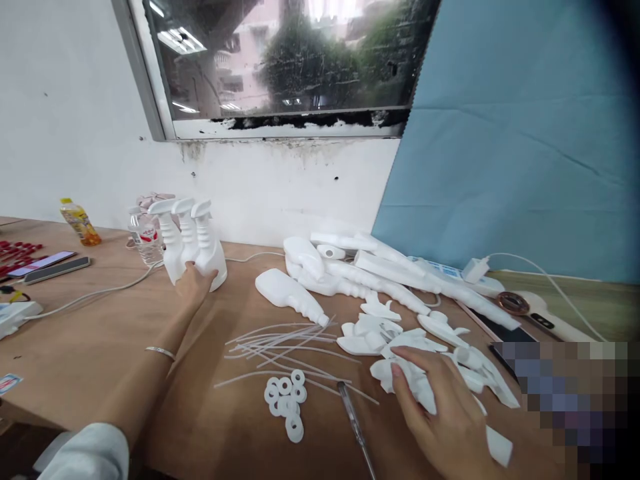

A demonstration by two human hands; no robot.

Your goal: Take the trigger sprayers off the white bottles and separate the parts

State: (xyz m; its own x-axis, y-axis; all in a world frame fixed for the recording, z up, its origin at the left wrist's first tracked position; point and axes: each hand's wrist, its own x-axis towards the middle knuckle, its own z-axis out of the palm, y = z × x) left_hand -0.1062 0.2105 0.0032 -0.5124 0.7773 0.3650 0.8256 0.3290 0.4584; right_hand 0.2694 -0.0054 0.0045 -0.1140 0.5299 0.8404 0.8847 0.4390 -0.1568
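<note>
At the left back, three white spray bottles [214,257] with trigger heads stand upright, close together. My left hand [194,285] is at their lower bodies, thumb and finger around the front of one; its other fingers are partly hidden. Over a pile of white trigger-head parts [367,333] reaches my right hand [443,400], its thumb and forefinger apart beside a white piece [383,375]. Nothing shows clearly in its grasp. Thin clear plastic tubes [280,343], a cluster of white ring washers [287,405] and a screwdriver [354,423] lie between my hands.
White bottle bodies [287,293] lie heaped along the back, against the wall. Beyond them are a handheld fan [537,313] and a white charger [476,269] with its cable. Further left stand a clear water bottle [145,243] and a drink bottle [81,222], near phones [57,270].
</note>
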